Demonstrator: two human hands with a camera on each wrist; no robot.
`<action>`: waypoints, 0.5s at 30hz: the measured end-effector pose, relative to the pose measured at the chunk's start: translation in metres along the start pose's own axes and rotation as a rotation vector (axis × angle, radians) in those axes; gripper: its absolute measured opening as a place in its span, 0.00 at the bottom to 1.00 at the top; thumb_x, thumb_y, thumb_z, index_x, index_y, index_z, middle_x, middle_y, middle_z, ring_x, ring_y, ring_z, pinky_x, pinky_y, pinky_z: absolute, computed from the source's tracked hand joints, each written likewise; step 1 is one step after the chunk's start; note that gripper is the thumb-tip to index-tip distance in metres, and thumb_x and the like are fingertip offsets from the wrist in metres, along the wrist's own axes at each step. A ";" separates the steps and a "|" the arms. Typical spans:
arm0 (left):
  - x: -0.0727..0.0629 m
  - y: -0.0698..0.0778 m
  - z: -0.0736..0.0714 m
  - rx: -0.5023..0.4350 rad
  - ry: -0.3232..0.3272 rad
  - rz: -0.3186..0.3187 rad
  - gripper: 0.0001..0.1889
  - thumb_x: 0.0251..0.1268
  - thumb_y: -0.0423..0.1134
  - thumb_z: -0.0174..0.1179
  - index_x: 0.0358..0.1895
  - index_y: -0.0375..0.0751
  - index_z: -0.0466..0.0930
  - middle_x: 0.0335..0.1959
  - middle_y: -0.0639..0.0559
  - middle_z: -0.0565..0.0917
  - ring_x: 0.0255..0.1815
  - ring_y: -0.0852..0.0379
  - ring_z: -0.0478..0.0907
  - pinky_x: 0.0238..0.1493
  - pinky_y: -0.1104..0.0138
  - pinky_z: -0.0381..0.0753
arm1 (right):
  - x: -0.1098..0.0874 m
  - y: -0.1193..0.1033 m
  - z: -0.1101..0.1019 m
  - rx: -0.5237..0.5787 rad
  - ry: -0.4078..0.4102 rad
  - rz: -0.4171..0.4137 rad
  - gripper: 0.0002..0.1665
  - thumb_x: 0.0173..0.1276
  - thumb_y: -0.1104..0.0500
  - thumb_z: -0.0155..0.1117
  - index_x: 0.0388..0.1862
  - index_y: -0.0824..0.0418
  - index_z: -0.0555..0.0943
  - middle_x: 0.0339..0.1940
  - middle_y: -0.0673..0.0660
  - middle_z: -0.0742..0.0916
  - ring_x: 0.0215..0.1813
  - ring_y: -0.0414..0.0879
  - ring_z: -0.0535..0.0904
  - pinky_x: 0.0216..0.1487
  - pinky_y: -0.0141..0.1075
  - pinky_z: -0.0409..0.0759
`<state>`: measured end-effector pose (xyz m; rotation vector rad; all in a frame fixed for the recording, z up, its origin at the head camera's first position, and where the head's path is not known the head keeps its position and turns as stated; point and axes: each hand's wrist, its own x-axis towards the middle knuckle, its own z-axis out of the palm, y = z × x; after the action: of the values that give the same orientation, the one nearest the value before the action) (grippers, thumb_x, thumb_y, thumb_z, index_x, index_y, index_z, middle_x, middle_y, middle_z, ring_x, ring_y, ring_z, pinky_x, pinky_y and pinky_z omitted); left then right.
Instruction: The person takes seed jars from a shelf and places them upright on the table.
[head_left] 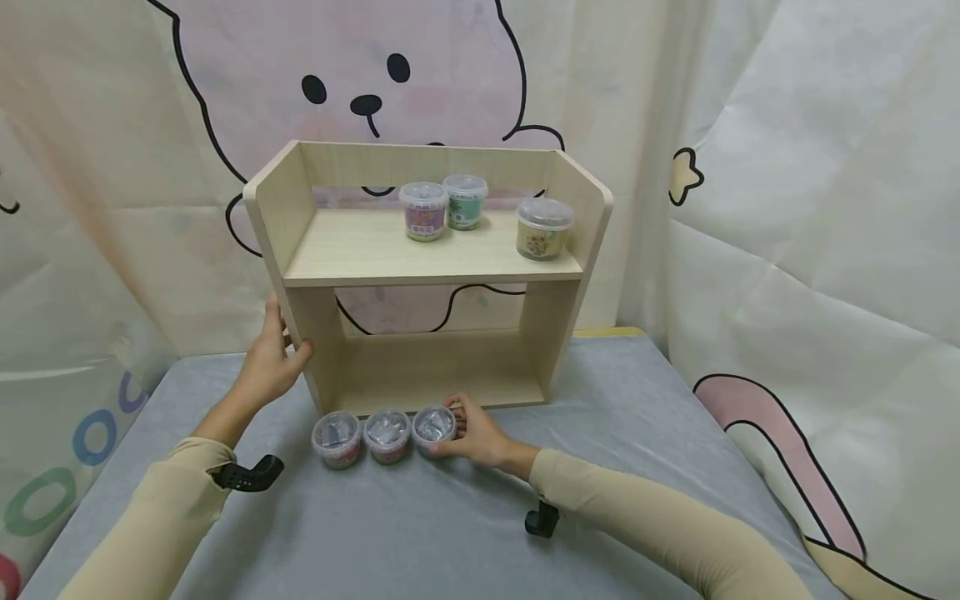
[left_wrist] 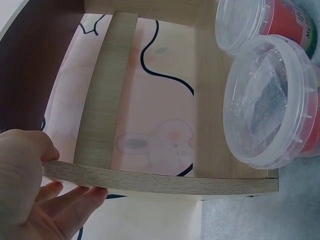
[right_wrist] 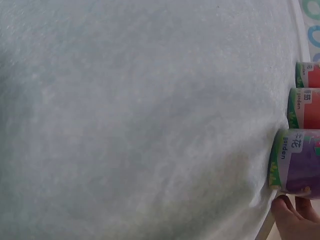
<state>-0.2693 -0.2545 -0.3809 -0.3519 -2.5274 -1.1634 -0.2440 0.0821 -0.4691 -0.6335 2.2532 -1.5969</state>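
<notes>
- Purple tub [head_left: 433, 427]: upright on the table, right end of a row of three, just in front of the shelf's lower compartment. Clear lid; label reads "garden".
- Right hand [head_left: 480, 435]: grips the purple tub, thumb on the near side, fingers on the far side.
- Middle tub [head_left: 387, 442] and left tub [head_left: 337, 442]: upright, red labels, just beside one another, completing the row.
- Shelf [head_left: 352, 250]: pale wood, two levels, standing behind the row.
- Left hand [head_left: 270, 367]: grips the front edge of the shelf's left side panel; left wrist view shows thumb on the inner side, fingers on the outer.
- Upper level: pink tub [head_left: 424, 215] near the middle, green tub [head_left: 466, 204] just behind it to the right, yellow tub [head_left: 543, 232] apart, near the right side panel. All upright, lids on.
- Table [head_left: 360, 542]: grey-blue cloth, under shelf and row.
- Black device [head_left: 247, 475] at the left wrist, another at the right; beige sleeves [head_left: 660, 521] on both arms.
- Backdrop [head_left: 450, 83]: pale hanging sheet, large pink bear behind the shelf; coloured rings at far left.
</notes>
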 end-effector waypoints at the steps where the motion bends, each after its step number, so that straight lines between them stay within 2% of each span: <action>1: 0.000 0.000 0.000 -0.002 0.002 0.005 0.49 0.69 0.28 0.51 0.81 0.59 0.28 0.76 0.22 0.57 0.68 0.16 0.65 0.58 0.29 0.75 | 0.000 0.001 0.000 0.003 -0.006 -0.007 0.37 0.60 0.71 0.73 0.63 0.70 0.63 0.58 0.74 0.82 0.56 0.53 0.83 0.53 0.31 0.84; 4: 0.000 0.000 0.000 -0.004 0.005 0.015 0.49 0.69 0.27 0.51 0.81 0.58 0.29 0.76 0.22 0.58 0.71 0.18 0.63 0.60 0.29 0.74 | -0.002 0.002 -0.002 0.001 -0.025 -0.021 0.37 0.60 0.71 0.73 0.63 0.70 0.62 0.57 0.75 0.83 0.56 0.55 0.84 0.54 0.33 0.84; 7: -0.001 -0.001 0.000 -0.003 0.008 0.018 0.49 0.68 0.27 0.51 0.81 0.57 0.29 0.76 0.22 0.58 0.71 0.18 0.62 0.60 0.29 0.73 | -0.004 0.003 -0.005 -0.024 -0.041 -0.028 0.37 0.63 0.69 0.72 0.65 0.71 0.63 0.58 0.74 0.82 0.59 0.58 0.82 0.59 0.40 0.84; 11: -0.002 0.000 0.001 -0.002 0.009 0.018 0.49 0.68 0.27 0.51 0.81 0.57 0.29 0.76 0.22 0.58 0.71 0.18 0.62 0.60 0.29 0.73 | -0.006 0.000 -0.011 -0.057 -0.053 -0.032 0.34 0.68 0.66 0.68 0.68 0.73 0.64 0.63 0.73 0.79 0.66 0.64 0.78 0.69 0.52 0.78; 15: -0.002 0.001 0.000 -0.011 0.009 0.019 0.49 0.68 0.26 0.51 0.81 0.57 0.29 0.75 0.21 0.58 0.71 0.18 0.62 0.60 0.29 0.73 | -0.006 -0.007 -0.017 -0.068 -0.057 -0.024 0.33 0.71 0.64 0.63 0.70 0.74 0.65 0.66 0.74 0.76 0.69 0.68 0.74 0.72 0.55 0.74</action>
<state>-0.2674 -0.2538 -0.3812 -0.3714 -2.5059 -1.1691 -0.2459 0.0973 -0.4570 -0.7172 2.2753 -1.4988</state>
